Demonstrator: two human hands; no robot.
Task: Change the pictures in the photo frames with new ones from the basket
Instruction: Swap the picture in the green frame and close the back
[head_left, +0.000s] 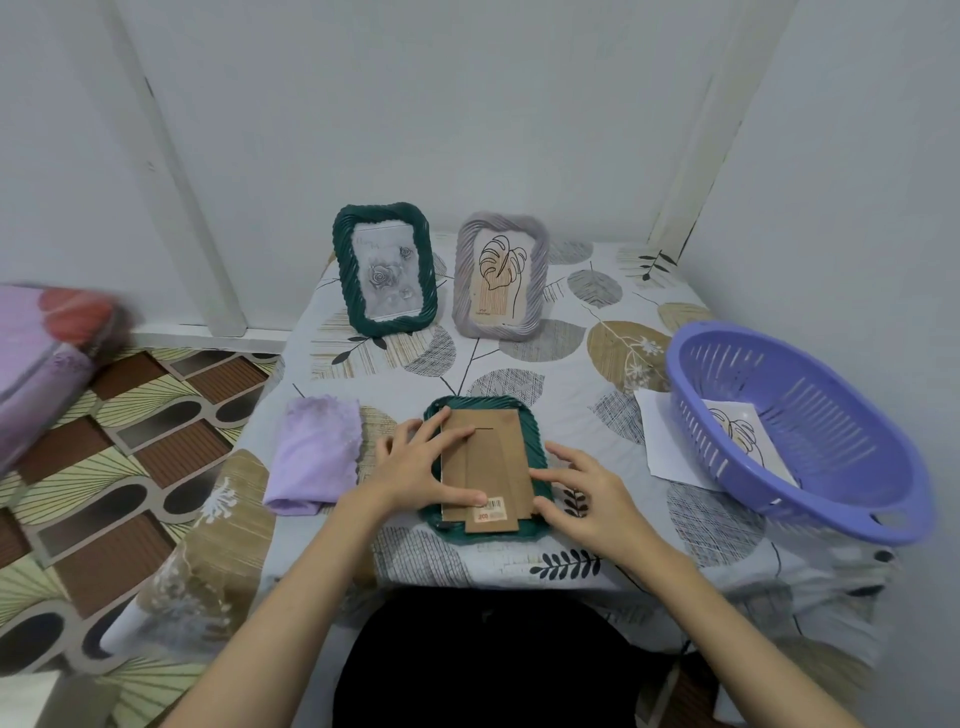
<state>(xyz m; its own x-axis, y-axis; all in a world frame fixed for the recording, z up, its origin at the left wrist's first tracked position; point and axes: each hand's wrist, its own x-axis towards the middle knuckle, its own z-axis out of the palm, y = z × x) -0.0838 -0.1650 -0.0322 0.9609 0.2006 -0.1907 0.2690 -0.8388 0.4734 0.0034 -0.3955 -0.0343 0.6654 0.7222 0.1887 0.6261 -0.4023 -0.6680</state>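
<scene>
- At the near edge of the table, a dark green frame lies face down, its brown cardboard back turned up, with a flat stand strip and a small price sticker at the near end.
- The left hand lies on the left side of that back, fingers spread and nearly straight, pressing down flat; its thumb reaches along the near edge toward the sticker.
- The right hand sits at the frame's right near corner, fingers straight, fingertips touching the cardboard's right edge and the thumb against the green rim; it grips nothing.
- Both forearms come in from below, angled toward each other.
- Just left of the left hand lies a folded lilac cloth.
- At the far side stand two upright frames: a green one with a rose picture and, beside it, a grey one with a leaf drawing.
- To the right, well apart from the hands, a purple basket holds a leaf print; a white sheet lies partly under its left side.
</scene>
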